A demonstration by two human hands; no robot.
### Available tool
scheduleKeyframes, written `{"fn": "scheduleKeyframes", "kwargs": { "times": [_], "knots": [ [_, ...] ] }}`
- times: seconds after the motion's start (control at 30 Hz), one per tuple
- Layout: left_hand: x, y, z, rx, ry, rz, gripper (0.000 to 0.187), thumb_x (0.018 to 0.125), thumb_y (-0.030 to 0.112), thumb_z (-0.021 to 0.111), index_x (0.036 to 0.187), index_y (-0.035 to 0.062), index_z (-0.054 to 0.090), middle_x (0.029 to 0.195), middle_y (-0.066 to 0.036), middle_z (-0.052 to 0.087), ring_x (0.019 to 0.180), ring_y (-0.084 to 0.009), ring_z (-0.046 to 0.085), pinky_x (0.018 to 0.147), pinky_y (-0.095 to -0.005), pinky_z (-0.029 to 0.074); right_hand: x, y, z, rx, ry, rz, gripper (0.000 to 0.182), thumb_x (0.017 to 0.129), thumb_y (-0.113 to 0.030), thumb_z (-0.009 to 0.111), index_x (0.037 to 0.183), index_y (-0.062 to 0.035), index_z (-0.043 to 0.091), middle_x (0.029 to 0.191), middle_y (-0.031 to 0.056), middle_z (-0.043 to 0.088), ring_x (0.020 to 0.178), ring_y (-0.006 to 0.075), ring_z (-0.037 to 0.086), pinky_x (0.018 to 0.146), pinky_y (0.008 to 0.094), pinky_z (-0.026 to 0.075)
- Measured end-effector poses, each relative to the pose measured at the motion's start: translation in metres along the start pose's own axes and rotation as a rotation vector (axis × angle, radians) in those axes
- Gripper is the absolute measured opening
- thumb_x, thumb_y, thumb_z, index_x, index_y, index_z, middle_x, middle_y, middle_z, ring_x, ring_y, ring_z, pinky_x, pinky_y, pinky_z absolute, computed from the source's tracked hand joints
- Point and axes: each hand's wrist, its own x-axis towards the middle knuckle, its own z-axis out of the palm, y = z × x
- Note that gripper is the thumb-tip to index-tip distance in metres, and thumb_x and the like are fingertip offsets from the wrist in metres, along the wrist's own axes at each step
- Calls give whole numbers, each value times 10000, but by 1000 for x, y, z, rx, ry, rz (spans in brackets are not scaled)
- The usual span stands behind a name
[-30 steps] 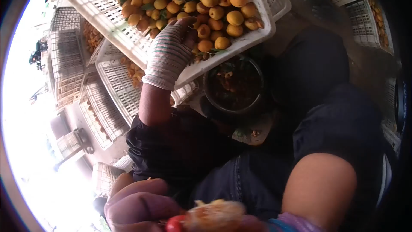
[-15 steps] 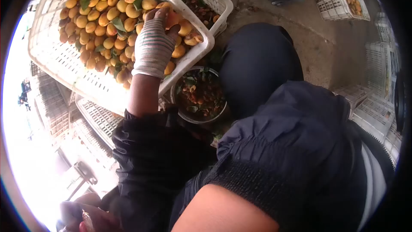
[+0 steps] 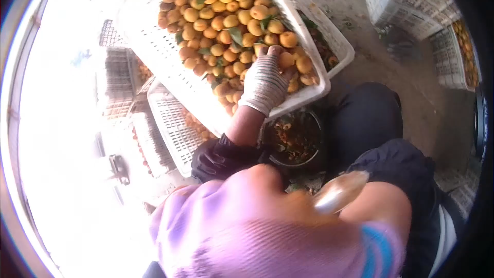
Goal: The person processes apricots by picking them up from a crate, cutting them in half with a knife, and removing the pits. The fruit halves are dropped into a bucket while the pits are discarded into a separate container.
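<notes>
My left hand [image 3: 265,82], in a white striped knit glove with bare fingertips, reaches into a white plastic crate [image 3: 170,80] of orange-yellow apricots [image 3: 218,31]. Its thumb and fingers close around one apricot [image 3: 286,61] near the crate's right corner. Close to the camera, my right hand [image 3: 267,221] fills the lower part of the view in a pinkish-purple glove with a blue-striped cuff. It looks curled, though blurred, and its fingertips are hidden. A shiny, clear-looking piece [image 3: 340,191] juts out beside it; I cannot make out what it is.
Below the crate's corner stands a round bucket [image 3: 320,133] of fruit scraps and leaves. Another white crate [image 3: 342,46] sits behind. More crates stand at left [image 3: 167,123] and upper right [image 3: 411,0]. My dark-clothed knee [image 3: 368,118] is right of the bucket.
The view has shifted, moving the crate and bucket rightward and down. My right hand has risen from the bottom left edge into the foreground. My left hand stays among the apricots.
</notes>
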Motion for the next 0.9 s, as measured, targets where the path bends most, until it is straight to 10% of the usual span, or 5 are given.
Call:
{"fn": "scheduleKeyframes", "kwargs": {
  "times": [0.27,0.4,0.6,0.77,0.9],
  "knots": [
    [-46,-40,-75,-1714,98,-318,523,913,496,615,1229,89,526,1202,-97,605,1038,-247,625,882,-355,531,53,74,22,880,299,324,207,881,-77,671,1068,-1,626,850,129,673,742,181,679,688,330,548],
    [-61,-62,-78,-1477,149,-432,717,877,708,497,1224,82,552,1008,-73,638,862,-146,633,670,-279,549,74,95,98,783,427,367,390,856,-244,716,1158,-18,616,955,162,696,900,310,686,821,376,539],
    [-72,-58,-84,-1291,100,-310,872,831,799,444,1241,33,520,907,-55,628,640,-92,574,539,-209,444,72,87,162,1124,390,438,402,868,-265,734,1191,-57,617,920,107,686,827,148,648,779,291,519],
    [-70,-62,-80,-1416,183,-107,579,909,334,693,1322,30,422,1072,-36,576,758,-59,491,667,-198,433,80,95,172,1098,448,521,325,883,-247,725,1121,-50,624,757,21,585,711,104,572,665,271,486],
    [-63,-74,-81,-1465,219,-83,550,922,312,680,1318,27,427,1125,-48,572,872,-78,536,739,-228,460,91,89,161,1257,394,547,295,906,-261,699,1102,-52,627,759,-19,576,679,63,546,626,235,472]
  ]
}}
